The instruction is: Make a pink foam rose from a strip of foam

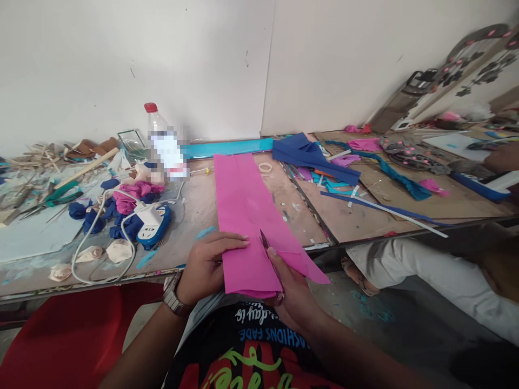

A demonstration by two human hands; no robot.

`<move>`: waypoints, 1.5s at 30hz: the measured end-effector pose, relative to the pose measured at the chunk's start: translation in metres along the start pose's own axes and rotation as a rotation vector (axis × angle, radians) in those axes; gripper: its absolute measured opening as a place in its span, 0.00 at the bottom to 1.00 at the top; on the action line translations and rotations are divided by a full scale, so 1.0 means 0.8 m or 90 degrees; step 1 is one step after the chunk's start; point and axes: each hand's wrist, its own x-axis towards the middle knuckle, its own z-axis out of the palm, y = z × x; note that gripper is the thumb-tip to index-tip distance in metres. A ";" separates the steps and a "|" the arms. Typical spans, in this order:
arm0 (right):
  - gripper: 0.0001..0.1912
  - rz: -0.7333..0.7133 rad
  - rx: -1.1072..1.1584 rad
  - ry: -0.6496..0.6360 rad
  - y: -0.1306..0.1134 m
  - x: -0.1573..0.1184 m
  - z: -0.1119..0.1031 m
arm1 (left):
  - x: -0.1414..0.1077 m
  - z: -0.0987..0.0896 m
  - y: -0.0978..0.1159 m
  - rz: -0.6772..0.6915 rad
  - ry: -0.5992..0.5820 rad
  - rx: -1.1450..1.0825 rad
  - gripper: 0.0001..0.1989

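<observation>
A long bright pink sheet [243, 189], paper or cloth, lies over the table's front edge, its near end hanging toward my body. My left hand [208, 265] pinches its left side, thumb beneath and fingers on top. Scissors [265, 240] are gripped in my right hand [292, 292], blades pointing away from me within a cut that runs up from the near end. To the right of the blades, a cut flap [302, 262] of the sheet folds outward over that hand. The scissors' handles are mostly hidden by my fingers.
On the left are a blue-white power strip [152, 229] with a white cable, fabric-like flowers [132, 197], green-handled pliers [60, 194] and a bottle [152, 116]. A tape roll [265, 167] and blue scraps [312, 159] lie beyond. Another person's leg [425, 275] is at right.
</observation>
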 end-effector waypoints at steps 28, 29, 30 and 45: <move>0.25 -0.035 0.008 -0.018 -0.002 0.003 0.008 | -0.002 0.000 0.000 0.018 -0.022 -0.011 0.16; 0.25 -0.037 0.006 -0.023 -0.001 0.003 0.008 | -0.002 0.000 0.000 0.018 -0.023 -0.012 0.16; 0.26 -0.037 0.005 -0.028 -0.001 0.004 0.008 | -0.002 -0.001 0.001 0.018 -0.024 -0.012 0.16; 0.24 -0.037 -0.001 -0.026 -0.004 -0.001 0.007 | 0.010 0.001 0.002 -0.055 -0.037 0.013 0.17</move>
